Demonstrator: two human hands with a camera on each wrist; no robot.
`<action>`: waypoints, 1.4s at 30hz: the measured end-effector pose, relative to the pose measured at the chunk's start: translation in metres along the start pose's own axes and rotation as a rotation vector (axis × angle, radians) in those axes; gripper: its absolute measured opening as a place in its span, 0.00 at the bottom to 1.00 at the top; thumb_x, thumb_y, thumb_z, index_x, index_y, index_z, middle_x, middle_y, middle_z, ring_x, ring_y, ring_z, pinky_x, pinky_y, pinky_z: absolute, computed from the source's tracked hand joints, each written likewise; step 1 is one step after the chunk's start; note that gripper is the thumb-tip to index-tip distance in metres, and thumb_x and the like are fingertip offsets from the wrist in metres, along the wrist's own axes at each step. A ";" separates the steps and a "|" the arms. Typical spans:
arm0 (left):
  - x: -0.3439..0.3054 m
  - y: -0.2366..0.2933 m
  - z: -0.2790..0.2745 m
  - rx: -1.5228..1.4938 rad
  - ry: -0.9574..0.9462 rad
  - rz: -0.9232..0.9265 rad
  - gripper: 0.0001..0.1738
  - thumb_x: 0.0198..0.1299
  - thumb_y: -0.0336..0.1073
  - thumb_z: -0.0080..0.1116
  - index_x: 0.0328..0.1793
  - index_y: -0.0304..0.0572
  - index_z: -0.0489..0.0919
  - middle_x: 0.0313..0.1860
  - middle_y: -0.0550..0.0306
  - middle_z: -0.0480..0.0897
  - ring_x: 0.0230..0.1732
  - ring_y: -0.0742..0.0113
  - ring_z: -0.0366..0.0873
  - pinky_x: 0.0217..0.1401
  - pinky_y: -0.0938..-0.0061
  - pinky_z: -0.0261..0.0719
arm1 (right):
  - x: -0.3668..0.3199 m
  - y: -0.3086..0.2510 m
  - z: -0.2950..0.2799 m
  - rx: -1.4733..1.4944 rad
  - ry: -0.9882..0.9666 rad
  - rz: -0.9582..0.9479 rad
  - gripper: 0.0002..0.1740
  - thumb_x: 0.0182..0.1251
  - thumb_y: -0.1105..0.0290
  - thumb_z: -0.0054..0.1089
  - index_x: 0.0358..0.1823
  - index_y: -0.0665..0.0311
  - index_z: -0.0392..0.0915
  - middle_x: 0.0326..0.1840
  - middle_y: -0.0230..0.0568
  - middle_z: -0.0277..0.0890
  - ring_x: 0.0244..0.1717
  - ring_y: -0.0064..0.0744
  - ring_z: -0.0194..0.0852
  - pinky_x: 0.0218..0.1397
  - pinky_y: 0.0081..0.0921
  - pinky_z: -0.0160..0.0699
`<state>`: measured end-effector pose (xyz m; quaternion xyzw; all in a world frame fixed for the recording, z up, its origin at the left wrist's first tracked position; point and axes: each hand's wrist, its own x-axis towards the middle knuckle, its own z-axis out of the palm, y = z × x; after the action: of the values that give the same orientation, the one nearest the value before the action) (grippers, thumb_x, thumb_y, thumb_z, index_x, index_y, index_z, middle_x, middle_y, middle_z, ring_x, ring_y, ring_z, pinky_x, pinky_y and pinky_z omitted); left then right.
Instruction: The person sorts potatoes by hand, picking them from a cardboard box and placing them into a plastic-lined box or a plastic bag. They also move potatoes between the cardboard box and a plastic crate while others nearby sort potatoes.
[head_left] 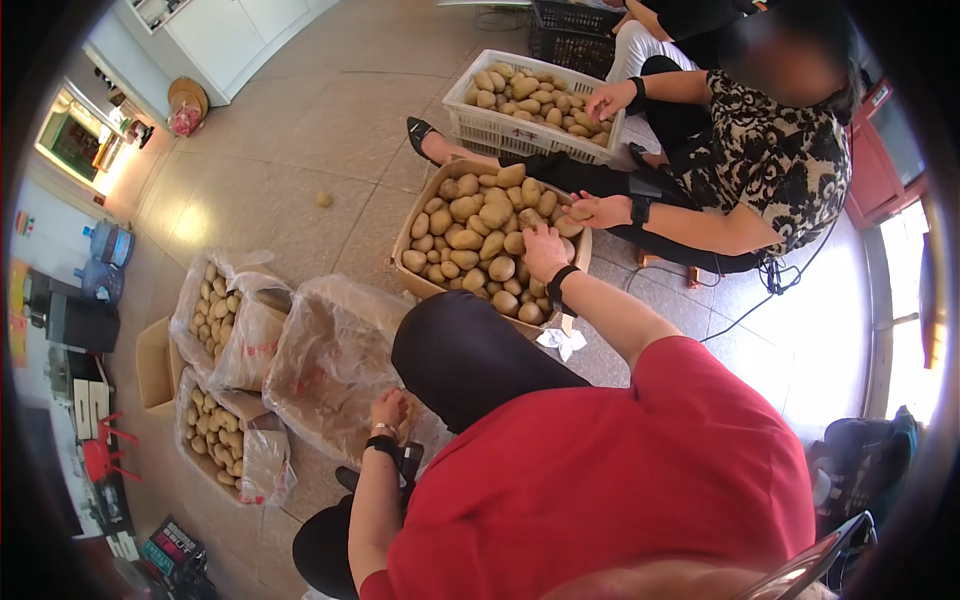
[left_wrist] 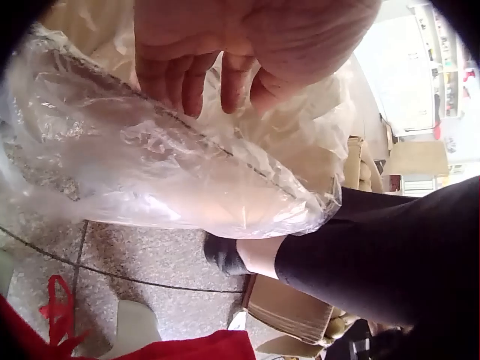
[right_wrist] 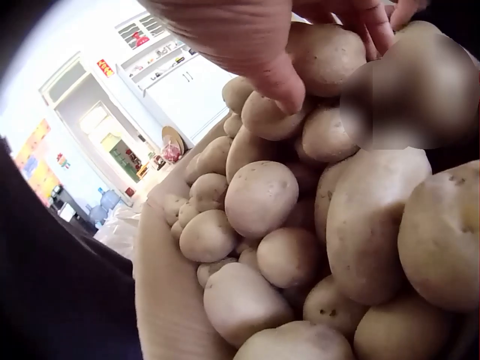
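A cardboard box [head_left: 416, 285] heaped with potatoes [right_wrist: 261, 199] stands before the person in red. On top of the heap, my right hand [head_left: 547, 252] grips a potato [right_wrist: 326, 60], thumb on one side and fingers on the other. My left hand [head_left: 388, 410] hangs over a box lined with clear plastic [head_left: 330, 330]. In the left wrist view its fingers [left_wrist: 196, 86] point loosely down by the plastic liner [left_wrist: 150, 165], holding nothing visible. Another person's hand [head_left: 600, 211] is at the same heap's right edge, palm up.
A white crate [head_left: 470, 125] of potatoes stands beyond, with the other person's second hand [head_left: 610, 99] over it. Two plastic-lined boxes of potatoes [head_left: 215, 315] are at left. One loose potato [head_left: 323, 199] lies on the floor. Crumpled white paper [head_left: 563, 342] lies near the heaped box.
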<state>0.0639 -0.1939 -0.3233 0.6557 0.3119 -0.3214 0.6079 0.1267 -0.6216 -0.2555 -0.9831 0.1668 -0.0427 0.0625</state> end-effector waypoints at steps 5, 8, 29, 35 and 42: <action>-0.014 0.042 0.006 -0.345 -0.183 0.044 0.20 0.56 0.42 0.55 0.52 0.43 0.70 0.33 0.55 0.76 0.32 0.65 0.75 0.34 0.74 0.73 | 0.006 -0.020 -0.016 0.175 -0.026 -0.020 0.18 0.46 0.70 0.58 0.42 0.62 0.71 0.44 0.50 0.71 0.49 0.50 0.68 0.49 0.41 0.69; -0.036 0.073 0.019 -0.530 -0.299 0.090 0.24 0.57 0.45 0.54 0.57 0.42 0.67 0.41 0.49 0.76 0.40 0.61 0.74 0.42 0.71 0.74 | 0.024 -0.054 -0.057 0.621 -0.247 -0.244 0.20 0.44 0.67 0.58 0.42 0.64 0.73 0.37 0.50 0.76 0.41 0.41 0.75 0.42 0.34 0.73; 0.004 -0.010 0.001 -0.496 -0.116 -0.125 0.18 0.57 0.36 0.53 0.54 0.47 0.69 0.40 0.52 0.72 0.36 0.58 0.72 0.38 0.65 0.78 | 0.078 -0.049 -0.014 0.111 -0.286 -0.207 0.27 0.52 0.66 0.57 0.55 0.61 0.64 0.55 0.52 0.64 0.55 0.56 0.62 0.57 0.42 0.64; 0.004 -0.013 -0.003 -0.404 -0.071 -0.114 0.21 0.57 0.32 0.50 0.58 0.47 0.66 0.48 0.52 0.70 0.43 0.56 0.72 0.45 0.63 0.75 | 0.080 -0.045 0.002 0.034 -0.250 -0.219 0.30 0.53 0.69 0.56 0.59 0.60 0.62 0.54 0.51 0.64 0.55 0.54 0.62 0.59 0.41 0.61; -0.002 -0.008 0.006 -0.342 -0.057 -0.092 0.14 0.59 0.36 0.49 0.50 0.41 0.71 0.42 0.51 0.75 0.39 0.58 0.74 0.42 0.66 0.76 | 0.090 -0.043 0.013 0.012 -0.260 -0.206 0.27 0.50 0.72 0.56 0.56 0.63 0.64 0.53 0.51 0.65 0.54 0.50 0.64 0.59 0.40 0.60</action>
<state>0.0564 -0.1996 -0.3268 0.5185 0.3743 -0.3096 0.7037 0.2262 -0.6100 -0.2565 -0.9918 0.0555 0.0778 0.0849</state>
